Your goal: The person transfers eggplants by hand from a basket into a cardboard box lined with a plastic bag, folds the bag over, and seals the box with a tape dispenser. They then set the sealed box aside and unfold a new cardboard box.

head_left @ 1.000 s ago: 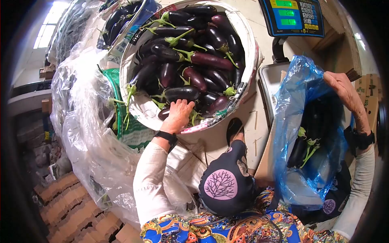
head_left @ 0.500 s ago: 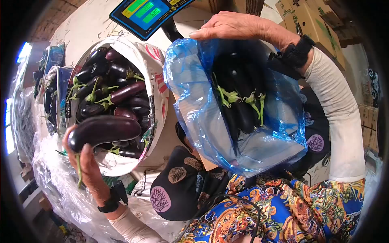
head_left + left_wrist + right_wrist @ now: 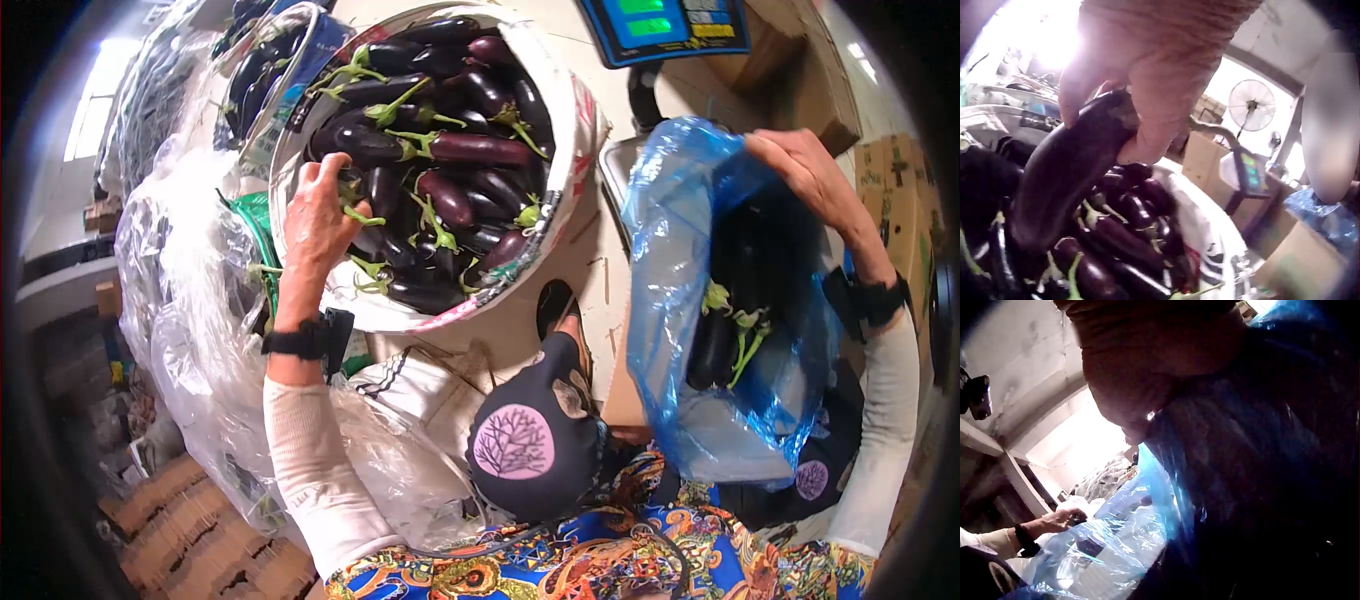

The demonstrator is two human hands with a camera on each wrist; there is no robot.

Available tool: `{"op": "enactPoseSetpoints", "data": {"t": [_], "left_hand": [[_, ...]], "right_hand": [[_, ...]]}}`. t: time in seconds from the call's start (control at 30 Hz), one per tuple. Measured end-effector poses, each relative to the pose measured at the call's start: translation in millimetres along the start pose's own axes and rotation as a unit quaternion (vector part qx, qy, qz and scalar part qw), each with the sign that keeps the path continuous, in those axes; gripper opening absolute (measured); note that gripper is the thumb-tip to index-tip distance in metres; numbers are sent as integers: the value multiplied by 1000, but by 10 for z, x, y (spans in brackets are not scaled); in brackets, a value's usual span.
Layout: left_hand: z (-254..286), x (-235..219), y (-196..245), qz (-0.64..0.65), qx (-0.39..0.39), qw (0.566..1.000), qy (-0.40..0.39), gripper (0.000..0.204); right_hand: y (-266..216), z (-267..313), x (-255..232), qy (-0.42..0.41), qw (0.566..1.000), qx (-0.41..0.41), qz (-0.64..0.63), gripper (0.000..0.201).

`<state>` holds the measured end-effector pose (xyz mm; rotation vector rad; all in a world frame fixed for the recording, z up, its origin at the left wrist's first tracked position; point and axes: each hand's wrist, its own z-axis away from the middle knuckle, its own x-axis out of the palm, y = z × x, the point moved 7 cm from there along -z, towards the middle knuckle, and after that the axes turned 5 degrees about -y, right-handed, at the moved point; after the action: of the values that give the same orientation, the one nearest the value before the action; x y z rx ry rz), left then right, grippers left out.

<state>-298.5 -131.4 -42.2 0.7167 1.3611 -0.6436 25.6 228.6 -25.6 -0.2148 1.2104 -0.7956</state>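
Observation:
A white sack [image 3: 566, 150] is full of dark purple eggplants [image 3: 470, 150] with green stems. My left hand [image 3: 318, 205] reaches in at its left rim. In the left wrist view the left hand [image 3: 1147, 75] grips one long eggplant [image 3: 1066, 175] by its upper end, above the pile. My right hand [image 3: 800, 165] holds up the rim of a blue plastic bag [image 3: 680, 250], which hangs open and holds several eggplants [image 3: 712, 350]. From the right wrist camera, the right hand [image 3: 1147, 362] and the bag's blue film [image 3: 1147, 506] fill the frame.
A digital scale display [image 3: 665, 25] stands on a post behind the bag, above its metal pan [image 3: 620, 165]. Another sack of eggplants [image 3: 250, 70] sits at the top left. Clear plastic sheeting [image 3: 190, 300] is heaped on the left. Cardboard boxes [image 3: 890, 170] stand at the right.
Half a second ago my left hand held one eggplant up outside the sack; now it is back in the sack at the left rim, gripping an eggplant. The bag stays held up.

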Motion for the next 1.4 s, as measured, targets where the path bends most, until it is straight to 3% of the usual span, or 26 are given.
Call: {"op": "enactPoseSetpoints", "data": {"t": [0.07,0.13,0.2,0.27,0.33,0.4,0.47,0.53,0.6,0.67,0.77,0.87,0.9,0.93,1.03,1.1,1.13,1.17,1.2,1.27,1.33,1.37,1.4], "left_hand": [[-21,323,-301,-72,-60,992,-89,57],[-32,740,-715,-126,-67,984,-105,55],[9,913,-924,-170,-79,982,-20,53],[52,863,-840,-214,-75,971,71,49],[48,823,-630,-73,-16,988,138,35],[-31,1193,-561,36,-149,987,-42,32],[20,1826,-483,132,-121,963,-203,44],[146,2283,-292,89,-123,938,-311,53],[189,2427,-143,71,-145,919,-359,71],[206,2576,-217,114,-178,915,-343,68],[151,2501,-182,114,-208,924,-301,54],[39,2287,-229,175,-187,925,-280,48],[35,2276,-364,243,-178,924,-237,40],[111,2336,-527,365,-167,879,-258,39],[384,1956,-718,491,-286,784,-248,34],[515,1883,-958,555,-312,743,-207,33],[538,1771,-1022,599,-324,713,-166,32],[523,1613,-995,683,-273,665,-131,35],[508,1401,-958,758,-217,609,-93,38],[499,1103,-877,823,-115,547,-100,47],[498,696,-538,786,-107,607,-51,48],[496,506,-414,737,-103,665,-64,53],[515,210,-77,710,-105,696,-36,57]], "right_hand": [[-26,14,-8,12,1000,-3,-5,46],[-19,14,-8,20,1000,0,9,44],[-30,6,1,5,1000,23,14,40],[61,18,17,27,999,18,33,39],[103,29,0,41,998,19,45,38],[103,38,20,43,998,25,44,39],[139,47,7,63,995,32,68,45],[115,82,5,76,993,27,82,47],[153,88,-3,71,993,31,83,49],[217,101,33,62,995,41,61,50],[275,103,31,50,997,55,36,50],[262,84,-2,19,996,76,44,48],[295,97,-11,13,995,92,41,47],[320,112,1,6,993,108,38,47],[242,182,15,231,961,-6,153,48],[266,171,3,224,963,-10,147,47],[247,108,-37,133,985,25,106,46],[257,65,2,40,995,58,64,45],[235,48,9,40,996,45,63,43],[199,37,0,45,997,21,63,41],[70,-13,-15,0,998,25,51,43],[64,-34,1,20,995,-39,87,43],[118,-15,1,17,995,-41,91,43]]}}
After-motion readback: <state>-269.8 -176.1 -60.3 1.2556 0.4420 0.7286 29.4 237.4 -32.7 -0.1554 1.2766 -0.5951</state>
